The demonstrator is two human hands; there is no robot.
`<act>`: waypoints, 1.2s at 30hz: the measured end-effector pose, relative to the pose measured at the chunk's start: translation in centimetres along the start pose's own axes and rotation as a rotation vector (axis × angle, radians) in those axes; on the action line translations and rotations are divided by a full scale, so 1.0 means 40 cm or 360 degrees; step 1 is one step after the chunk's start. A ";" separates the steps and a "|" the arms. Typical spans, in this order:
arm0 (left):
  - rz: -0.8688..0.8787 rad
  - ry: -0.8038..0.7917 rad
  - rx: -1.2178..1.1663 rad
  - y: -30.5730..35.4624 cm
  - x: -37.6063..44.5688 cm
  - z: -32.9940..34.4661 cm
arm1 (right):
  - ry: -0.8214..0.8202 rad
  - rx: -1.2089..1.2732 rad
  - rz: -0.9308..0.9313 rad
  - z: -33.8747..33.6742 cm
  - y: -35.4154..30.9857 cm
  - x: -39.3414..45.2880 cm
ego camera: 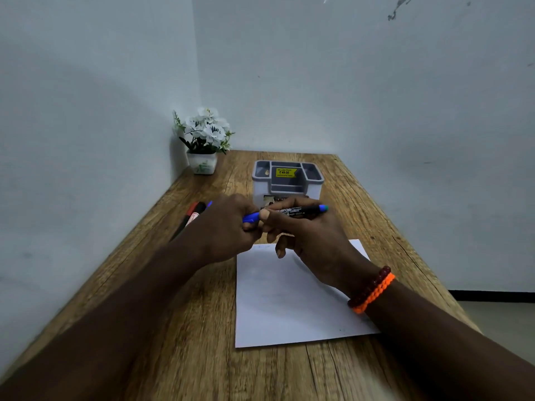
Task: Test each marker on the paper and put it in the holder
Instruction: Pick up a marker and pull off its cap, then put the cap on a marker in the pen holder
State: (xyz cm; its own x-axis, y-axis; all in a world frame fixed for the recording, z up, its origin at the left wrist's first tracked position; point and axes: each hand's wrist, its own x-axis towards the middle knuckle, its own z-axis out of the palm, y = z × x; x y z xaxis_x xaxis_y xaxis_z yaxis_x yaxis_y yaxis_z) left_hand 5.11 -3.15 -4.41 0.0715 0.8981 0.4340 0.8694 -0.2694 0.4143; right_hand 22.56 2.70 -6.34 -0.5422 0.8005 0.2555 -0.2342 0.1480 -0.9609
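A blue marker [301, 211] with a black barrel is held level above the table, just in front of the grey holder [288, 180]. My right hand [307, 235] grips its barrel, blue end pointing right. My left hand [228, 227] is curled round the blue cap [251, 217] at the marker's left end. The white paper [289, 302] lies on the wooden table under my right wrist. More markers [192, 217], one red and one black among them, lie on the table left of my left hand, partly hidden by it.
A small white pot of white flowers [204, 140] stands in the far left corner against the wall. The wooden table [188, 328] is narrow, with a wall along its left side and a drop on its right edge.
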 end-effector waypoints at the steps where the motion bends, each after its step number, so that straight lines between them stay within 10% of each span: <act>1: -0.0003 -0.0015 0.0006 0.002 0.000 -0.001 | -0.0015 0.0019 0.0015 -0.001 -0.001 -0.001; 16: 0.0011 -0.0011 0.0112 -0.012 0.008 -0.017 | -0.0080 -0.0121 -0.0044 -0.036 -0.030 0.020; 24: 0.0034 0.0108 0.0095 -0.038 0.007 -0.039 | -0.0359 -0.0867 -0.0036 -0.046 -0.068 0.006; 36: -0.0533 0.0452 0.0364 -0.071 0.016 0.025 | -0.0228 -0.0769 0.0196 -0.004 -0.120 0.025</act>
State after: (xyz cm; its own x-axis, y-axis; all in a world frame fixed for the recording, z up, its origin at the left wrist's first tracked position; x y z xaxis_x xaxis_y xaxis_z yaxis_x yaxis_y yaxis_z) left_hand 3.19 -1.45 -6.10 -0.3387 0.7833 0.5212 0.9090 0.1295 0.3961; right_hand 23.27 2.89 -1.49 -0.6553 0.7463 0.1169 0.2194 0.3361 -0.9159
